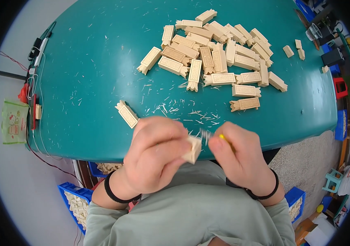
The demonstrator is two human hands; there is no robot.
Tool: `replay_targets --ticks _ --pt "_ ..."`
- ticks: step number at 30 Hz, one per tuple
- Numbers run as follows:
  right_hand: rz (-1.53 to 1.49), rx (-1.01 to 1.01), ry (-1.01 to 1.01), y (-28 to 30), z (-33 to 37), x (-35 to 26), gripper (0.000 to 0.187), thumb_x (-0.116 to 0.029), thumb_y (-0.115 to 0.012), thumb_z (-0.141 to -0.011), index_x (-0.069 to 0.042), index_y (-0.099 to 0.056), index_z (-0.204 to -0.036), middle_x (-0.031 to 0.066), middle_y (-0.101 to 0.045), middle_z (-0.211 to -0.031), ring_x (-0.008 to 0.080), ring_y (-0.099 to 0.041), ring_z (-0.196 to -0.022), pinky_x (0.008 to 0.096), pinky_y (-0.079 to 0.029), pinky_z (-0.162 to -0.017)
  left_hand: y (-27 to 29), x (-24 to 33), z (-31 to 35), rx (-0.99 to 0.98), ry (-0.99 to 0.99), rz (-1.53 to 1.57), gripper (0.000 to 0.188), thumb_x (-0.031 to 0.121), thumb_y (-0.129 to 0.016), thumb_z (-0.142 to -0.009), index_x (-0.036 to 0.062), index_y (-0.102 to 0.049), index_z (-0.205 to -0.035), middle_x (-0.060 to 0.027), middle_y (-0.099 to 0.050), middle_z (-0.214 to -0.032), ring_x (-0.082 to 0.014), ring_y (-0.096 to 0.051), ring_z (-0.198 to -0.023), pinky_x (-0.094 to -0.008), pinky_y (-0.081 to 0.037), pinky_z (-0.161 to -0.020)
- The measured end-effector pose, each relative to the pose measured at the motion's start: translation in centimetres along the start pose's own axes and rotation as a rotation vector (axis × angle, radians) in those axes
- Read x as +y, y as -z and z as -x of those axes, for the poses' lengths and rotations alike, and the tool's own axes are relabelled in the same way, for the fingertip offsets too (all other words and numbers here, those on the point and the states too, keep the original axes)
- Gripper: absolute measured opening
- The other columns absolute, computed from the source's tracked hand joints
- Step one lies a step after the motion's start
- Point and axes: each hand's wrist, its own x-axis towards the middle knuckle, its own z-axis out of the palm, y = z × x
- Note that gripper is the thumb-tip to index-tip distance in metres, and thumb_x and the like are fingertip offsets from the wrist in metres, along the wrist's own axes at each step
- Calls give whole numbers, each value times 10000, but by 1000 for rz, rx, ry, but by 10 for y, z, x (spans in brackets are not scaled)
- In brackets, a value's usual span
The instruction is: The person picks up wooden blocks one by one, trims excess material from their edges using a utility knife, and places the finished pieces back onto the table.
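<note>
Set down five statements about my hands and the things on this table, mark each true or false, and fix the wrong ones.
1. The left hand holds a pale wooden piece. True.
2. The right hand holds a tool whose coloured part is red. False: the coloured part that shows is yellow.
3. Thin wood shavings lie scattered on the green table. True.
4. The carved blocks all lie in one cluster. False: a lone block lies apart, near the left hand.
5. Each wrist wears a black band. True.
</note>
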Motion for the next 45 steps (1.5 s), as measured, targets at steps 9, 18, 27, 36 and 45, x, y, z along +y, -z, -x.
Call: replay_targets --ticks 9,18,27,36,45 --pt "-396 -69 -149 7 1 0 182 -189 -591 -853 -24 -538 -795 63 -531 -666 124 -469 -545 249 -372 -501 1 3 3 12 269 253 293 107 -679 -726 65 -547 -985 -57 -632 -948 -204 -493 -815 -328 -376 -769" --pt "-425 -13 29 5 -4 -5 118 -61 -605 -800 -15 -549 -893 42 -539 -770 87 -478 -633 214 -379 -553 -1 2 0 -78 318 358 315 75 -700 -715 46 -558 -994 -66 -626 -940 -198 -484 -791 -275 -409 -690" --pt "-267 -44 -93 5 0 -2 160 -77 -658 -767 -27 -545 -868 55 -559 -734 121 -510 -596 236 -402 -521 -4 2 3 173 582 809 411 -30 -623 -786 -1 -433 -1149 -59 -522 -1026 -113 -547 -908 -248 -471 -750" --pt "-335 3 -157 0 3 0 263 -54 -677 -745 -46 -545 -972 1 -552 -767 14 -420 -527 177 -334 -456 -7 9 -1 175 418 544 534 -82 -640 -727 -8 -403 -1201 -84 -562 -953 -158 -575 -908 -289 -475 -818" --pt "-274 20 61 4 -4 -5 296 13 -630 -716 -40 -588 -1004 55 -584 -806 134 -546 -680 239 -432 -587 -6 11 0 6 352 447 523 -48 -695 -682 -31 -479 -1158 -111 -593 -909 -159 -605 -806 -265 -497 -710"
